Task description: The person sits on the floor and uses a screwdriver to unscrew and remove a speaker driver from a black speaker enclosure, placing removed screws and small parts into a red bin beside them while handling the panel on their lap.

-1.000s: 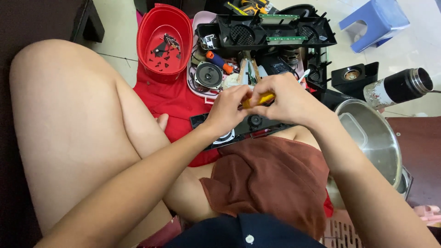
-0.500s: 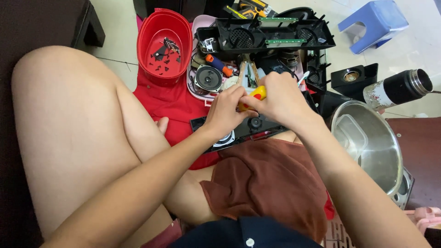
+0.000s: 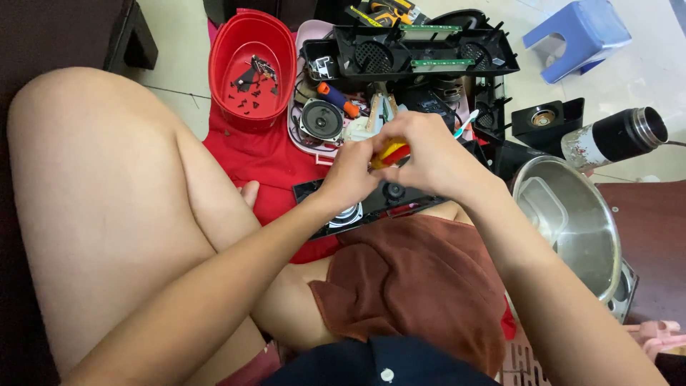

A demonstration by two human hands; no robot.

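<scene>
My left hand (image 3: 351, 175) and my right hand (image 3: 423, 154) meet over my lap, both closed around a yellow and red tool handle (image 3: 389, 152). Its tip is hidden by my fingers. Just under the hands lies a black speaker panel (image 3: 371, 207) with round speaker cones, resting across my legs on a red cloth (image 3: 250, 157). Beyond the hands stands a long black plastic housing (image 3: 421, 50) with green circuit boards on top.
A red oval tub (image 3: 251, 64) with small dark screws sits at the top left. A loose round speaker (image 3: 321, 120) and an orange-handled tool (image 3: 339, 100) lie in a pink tray. A steel pot (image 3: 572, 229), a flask (image 3: 618, 136) and a blue stool (image 3: 575, 32) are at the right.
Both hands have stayed together on the yellow handle, shifting slightly upward and turning it. The handle shows a little more between the fingers now.
</scene>
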